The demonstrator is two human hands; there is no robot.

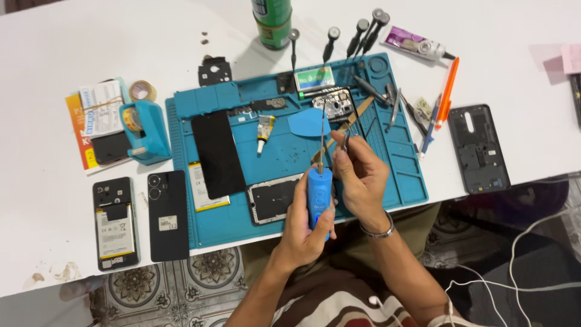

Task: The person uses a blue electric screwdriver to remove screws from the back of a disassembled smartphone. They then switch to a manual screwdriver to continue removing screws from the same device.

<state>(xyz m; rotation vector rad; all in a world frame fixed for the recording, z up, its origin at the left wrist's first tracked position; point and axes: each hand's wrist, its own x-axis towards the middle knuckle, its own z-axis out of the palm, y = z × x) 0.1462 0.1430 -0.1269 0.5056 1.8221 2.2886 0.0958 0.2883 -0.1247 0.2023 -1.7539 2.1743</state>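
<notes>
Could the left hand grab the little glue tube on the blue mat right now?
Probably not right away. The left hand is wrapped around the blue tool, so it's busy. The glue tube lies bare on the blue mat just ahead, with nothing on top of it, so a free hand likely could.

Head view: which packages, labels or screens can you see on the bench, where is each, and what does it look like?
Green can: top edge, cylindrical, banded label.
Purple tube: top right, lying flat, white cap end.
Small glue tube: on the blue mat, yellow and white.
Paper packets: far left, orange and white, rubber-banded.
Black screen panel: mat's left side, rectangular, dark.
Battery label: opened phone, bottom left, white.
</notes>
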